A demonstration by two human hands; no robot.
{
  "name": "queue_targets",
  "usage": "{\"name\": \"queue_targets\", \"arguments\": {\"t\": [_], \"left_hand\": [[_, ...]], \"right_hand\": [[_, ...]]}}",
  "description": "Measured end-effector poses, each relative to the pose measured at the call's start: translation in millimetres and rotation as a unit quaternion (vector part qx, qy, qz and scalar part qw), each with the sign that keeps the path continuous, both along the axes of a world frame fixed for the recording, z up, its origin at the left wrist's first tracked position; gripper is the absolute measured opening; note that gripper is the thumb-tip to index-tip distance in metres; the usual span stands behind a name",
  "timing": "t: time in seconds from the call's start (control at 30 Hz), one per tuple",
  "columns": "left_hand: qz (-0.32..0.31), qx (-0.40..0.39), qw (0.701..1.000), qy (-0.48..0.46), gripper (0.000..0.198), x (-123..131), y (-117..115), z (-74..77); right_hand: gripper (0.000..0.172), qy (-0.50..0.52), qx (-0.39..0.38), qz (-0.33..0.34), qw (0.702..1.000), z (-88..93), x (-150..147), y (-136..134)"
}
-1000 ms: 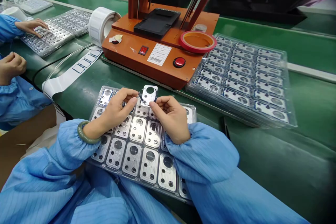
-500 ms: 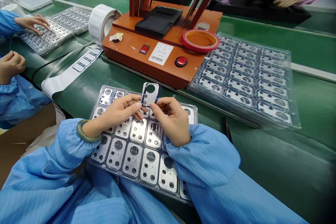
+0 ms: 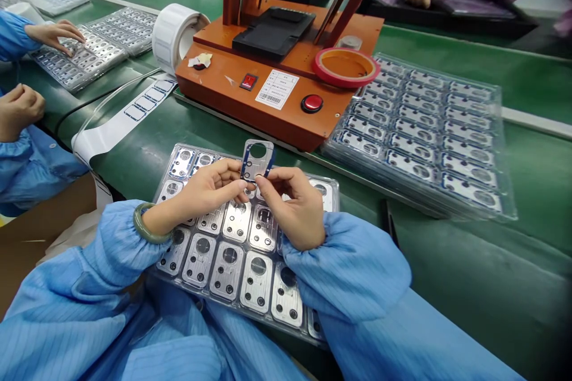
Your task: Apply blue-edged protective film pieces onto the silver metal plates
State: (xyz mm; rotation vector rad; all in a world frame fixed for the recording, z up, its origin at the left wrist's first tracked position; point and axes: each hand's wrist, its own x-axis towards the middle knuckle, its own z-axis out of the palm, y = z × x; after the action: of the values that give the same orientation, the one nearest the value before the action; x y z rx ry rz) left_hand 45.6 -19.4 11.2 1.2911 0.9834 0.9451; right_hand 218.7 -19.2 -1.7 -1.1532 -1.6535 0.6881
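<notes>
Between my two hands stands a small silver metal plate [image 3: 260, 168] with one large round hole, smaller holes and a dark blue edging. My left hand [image 3: 218, 186] pinches its lower left corner, and my right hand [image 3: 292, 199] grips its lower right side between thumb and fingers. Under both hands lies a clear plastic tray [image 3: 203, 296] with rows of similar silver plates in its pockets. Plates at its far left corner carry blue edging; those in the near rows look plain silver. My hands and sleeves hide part of the tray.
Beyond the tray stands an orange press [image 3: 250, 113] with a red button, a roll of red tape [image 3: 346, 80] on top. Stacked trays [image 3: 420, 149] sit to the right. A label roll [image 3: 172, 41] trails its strip leftward. Co-workers' hands [image 3: 56, 34] are at far left and top right.
The held plate has tilted slightly, so its face and blue edging show more. My hands stay nearly in place. The co-worker's hand at top right has moved left.
</notes>
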Motion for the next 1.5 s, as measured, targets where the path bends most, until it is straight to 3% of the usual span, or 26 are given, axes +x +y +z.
{"name": "queue_targets", "arguments": {"t": [0.57, 0.93, 1.5], "left_hand": [[0.009, -0.011, 1.0, 0.002, 0.022, 1.9, -1.2, 1.5], [0.046, 0.076, 0.996, 0.032, 0.017, 0.0, -1.3, -0.3], [0.082, 0.147, 0.982, 0.083, 0.022, -5.0, -1.3, -3.6]], "right_hand": [[0.006, 0.011, 0.004, 0.016, 1.0, 2.4, -0.8, -0.9], [0.008, 0.005, 0.056, 0.034, 0.998, 0.4, -0.9, -0.2], [0.007, -0.021, 0.056, 0.075, 0.995, 0.3, -0.5, -1.3]]}}
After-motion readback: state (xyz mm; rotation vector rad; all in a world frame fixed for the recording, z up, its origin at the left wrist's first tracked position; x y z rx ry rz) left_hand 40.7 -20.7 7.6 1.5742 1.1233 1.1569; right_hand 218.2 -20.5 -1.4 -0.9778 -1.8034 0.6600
